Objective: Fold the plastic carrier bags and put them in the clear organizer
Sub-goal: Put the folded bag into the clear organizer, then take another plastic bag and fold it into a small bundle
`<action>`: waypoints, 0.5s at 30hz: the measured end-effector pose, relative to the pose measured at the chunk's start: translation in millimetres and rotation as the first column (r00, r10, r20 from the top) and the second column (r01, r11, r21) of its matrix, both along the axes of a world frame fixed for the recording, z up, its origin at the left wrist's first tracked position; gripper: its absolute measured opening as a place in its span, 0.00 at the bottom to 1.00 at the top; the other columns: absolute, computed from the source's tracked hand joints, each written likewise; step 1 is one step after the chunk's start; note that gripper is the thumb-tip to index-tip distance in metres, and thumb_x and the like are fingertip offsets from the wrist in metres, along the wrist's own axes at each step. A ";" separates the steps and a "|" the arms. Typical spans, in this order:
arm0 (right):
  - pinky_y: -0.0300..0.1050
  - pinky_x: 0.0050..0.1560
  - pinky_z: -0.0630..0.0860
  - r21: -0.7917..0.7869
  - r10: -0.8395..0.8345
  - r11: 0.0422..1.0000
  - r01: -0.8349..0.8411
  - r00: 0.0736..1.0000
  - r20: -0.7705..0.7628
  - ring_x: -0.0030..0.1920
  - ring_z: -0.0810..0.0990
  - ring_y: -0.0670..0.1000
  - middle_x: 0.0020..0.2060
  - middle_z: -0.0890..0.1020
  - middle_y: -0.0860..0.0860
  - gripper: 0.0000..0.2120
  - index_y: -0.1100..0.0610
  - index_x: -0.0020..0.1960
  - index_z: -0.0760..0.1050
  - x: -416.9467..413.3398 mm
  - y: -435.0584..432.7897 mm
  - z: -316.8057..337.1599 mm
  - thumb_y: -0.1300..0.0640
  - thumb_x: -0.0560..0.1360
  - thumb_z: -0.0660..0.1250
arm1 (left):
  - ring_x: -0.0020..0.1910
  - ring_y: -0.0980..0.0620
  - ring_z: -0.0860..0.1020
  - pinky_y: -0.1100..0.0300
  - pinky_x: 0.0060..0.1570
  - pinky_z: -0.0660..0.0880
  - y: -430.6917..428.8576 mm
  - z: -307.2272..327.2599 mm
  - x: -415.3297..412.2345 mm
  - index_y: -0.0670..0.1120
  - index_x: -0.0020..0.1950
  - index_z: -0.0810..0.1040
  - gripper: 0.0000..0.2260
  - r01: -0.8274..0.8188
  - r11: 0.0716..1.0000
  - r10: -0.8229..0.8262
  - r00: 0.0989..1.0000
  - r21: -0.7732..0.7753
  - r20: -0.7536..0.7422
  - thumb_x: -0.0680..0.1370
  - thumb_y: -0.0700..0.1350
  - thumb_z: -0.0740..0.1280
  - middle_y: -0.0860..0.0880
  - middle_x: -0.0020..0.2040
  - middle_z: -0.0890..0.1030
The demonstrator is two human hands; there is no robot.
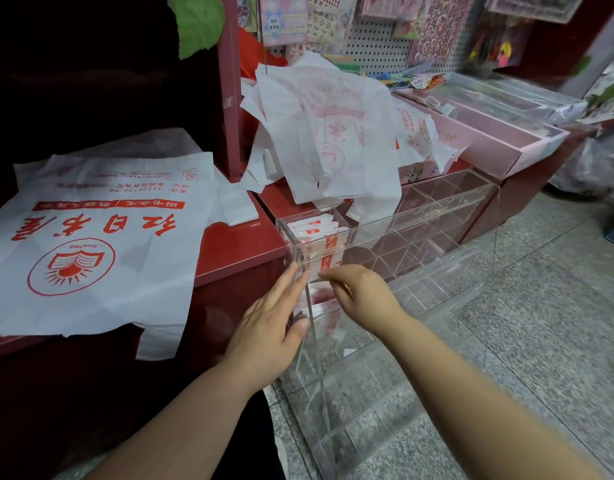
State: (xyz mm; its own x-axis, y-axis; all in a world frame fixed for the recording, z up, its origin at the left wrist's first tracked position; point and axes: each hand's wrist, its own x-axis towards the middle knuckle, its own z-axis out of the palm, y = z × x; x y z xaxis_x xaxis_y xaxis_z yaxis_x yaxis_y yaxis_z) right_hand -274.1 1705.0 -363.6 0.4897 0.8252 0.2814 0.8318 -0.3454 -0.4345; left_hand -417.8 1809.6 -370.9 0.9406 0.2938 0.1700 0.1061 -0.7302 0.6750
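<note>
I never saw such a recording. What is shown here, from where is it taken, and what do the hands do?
No machine here: a person wears a camera on the head, looking down at their bare hands. The left hand lies flat against a corner of the clear organizer, which holds folded bags. The right hand curls its fingers at the front wall; whether it pinches anything is unclear. One bag lies spread on the red counter; a heap of unfolded bags sits behind.

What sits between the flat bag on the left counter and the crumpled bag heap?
A red upright post stands between the flat bag and the heap, as the head view shows.
</note>
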 end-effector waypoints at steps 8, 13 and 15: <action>0.42 0.70 0.37 -0.319 0.186 0.930 -0.183 0.982 -0.023 0.71 0.61 0.47 0.67 0.71 0.49 0.51 0.55 0.70 0.65 -12.0 -7.9 -24.2 0.29 0.65 0.25 | 0.67 0.69 0.48 0.70 0.65 0.47 -0.8 -0.5 -2.4 0.66 0.64 0.40 0.24 0.009 1.000 -0.009 1.000 0.013 0.006 0.72 0.56 0.48 0.74 0.64 0.38; 0.41 0.69 0.49 -0.116 0.043 0.992 -0.051 0.996 -0.076 0.64 0.72 0.51 0.59 0.78 0.53 0.34 0.58 0.62 0.74 -19.1 -11.4 -12.1 0.41 0.72 0.42 | 0.66 0.69 0.51 0.69 0.65 0.50 -3.7 7.6 -7.3 0.63 0.68 0.48 0.24 -0.066 0.997 0.067 0.996 -0.029 0.059 0.72 0.56 0.49 0.74 0.63 0.44; 0.47 0.64 0.62 0.065 -0.040 0.997 0.039 0.999 0.012 0.52 0.80 0.55 0.50 0.83 0.54 0.25 0.60 0.55 0.79 -20.5 -15.1 -1.5 0.48 0.73 0.49 | 0.65 0.66 0.60 0.62 0.66 0.58 -0.5 11.9 -20.5 0.59 0.69 0.62 0.23 -0.129 0.990 0.135 0.983 -0.054 0.128 0.73 0.57 0.52 0.69 0.65 0.56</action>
